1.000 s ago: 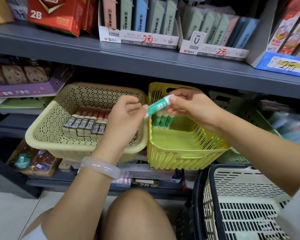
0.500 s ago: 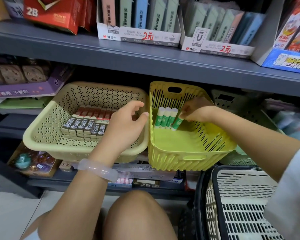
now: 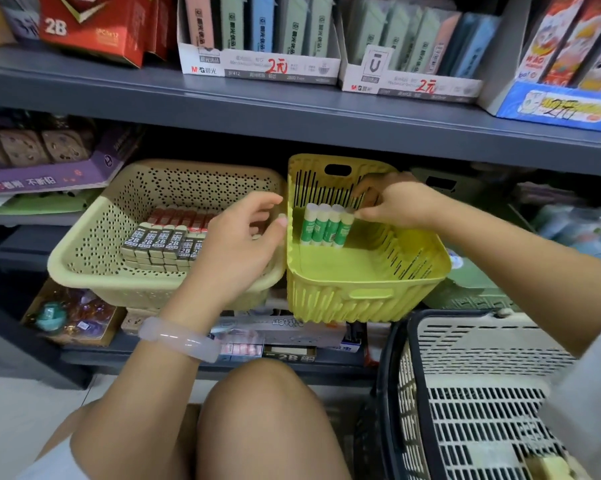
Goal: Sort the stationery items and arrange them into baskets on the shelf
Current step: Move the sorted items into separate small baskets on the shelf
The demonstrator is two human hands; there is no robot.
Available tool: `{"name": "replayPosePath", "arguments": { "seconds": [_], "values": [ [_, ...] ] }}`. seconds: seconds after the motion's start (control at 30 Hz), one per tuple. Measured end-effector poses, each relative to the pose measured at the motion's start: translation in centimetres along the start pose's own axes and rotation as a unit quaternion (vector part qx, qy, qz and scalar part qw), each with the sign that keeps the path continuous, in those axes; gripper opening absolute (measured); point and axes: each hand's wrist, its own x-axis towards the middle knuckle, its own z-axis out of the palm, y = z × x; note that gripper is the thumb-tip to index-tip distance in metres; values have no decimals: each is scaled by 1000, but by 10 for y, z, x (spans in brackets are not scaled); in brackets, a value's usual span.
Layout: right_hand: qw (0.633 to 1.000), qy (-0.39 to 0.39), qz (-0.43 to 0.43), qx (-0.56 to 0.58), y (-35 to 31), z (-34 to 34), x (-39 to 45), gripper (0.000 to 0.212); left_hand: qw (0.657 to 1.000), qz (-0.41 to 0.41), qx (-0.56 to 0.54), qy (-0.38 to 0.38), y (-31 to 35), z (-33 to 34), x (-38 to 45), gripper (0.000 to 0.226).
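— What sits in the yellow basket point(image 3: 361, 271)?
— Four green glue sticks point(image 3: 327, 226), upright in a row against its far wall. The right hand point(image 3: 392, 206), coming from 3 o'clock, touches the rightmost stick's cap with its fingertips.
— And the left hand point(image 3: 238, 244)?
— Relaxed, holding nothing, over the beige basket point(image 3: 84, 268) at 9 o'clock, where 2B lead boxes point(image 3: 164, 245) lie stacked.

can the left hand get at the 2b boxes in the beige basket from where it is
Probably yes. The left hand hangs open over the beige basket, right beside the 2B boxes. The basket is open-topped and nothing lies over the boxes.
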Motion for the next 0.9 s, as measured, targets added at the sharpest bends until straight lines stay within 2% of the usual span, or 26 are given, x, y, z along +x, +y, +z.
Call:
{"name": "replayPosePath", "arguments": {
  "seconds": [0.07,0.13,0.23,0.37,0.47,0.57,0.7,0.8,0.9],
  "values": [
    [994,4,-64,87,-2,-12,-29,31,999,29,10,28,13,0,-12,27],
    [972,-30,-101,210,-2,-18,-65,20,998,64,11,19,29,3,-26,26],
    [934,-75,-120,327,6,-15,-115,16,995,93,6,-45,50,19,-48,24],
    [923,-91,-73,366,42,26,-166,10,983,113,51,-137,61,56,-75,28],
    [935,-160,-5,318,75,84,-194,12,968,129,90,-197,57,92,-97,32],
    [956,-236,26,174,102,143,-211,18,949,151,131,-245,48,127,-117,34],
    [930,-349,74,94,116,210,-230,50,924,190,199,-267,29,159,-135,36],
    [923,-359,108,84,112,246,-237,67,907,228,245,-256,16,168,-141,34],
    [928,-335,140,85,100,266,-242,67,909,241,236,-244,12,167,-142,32]
  ]
}}
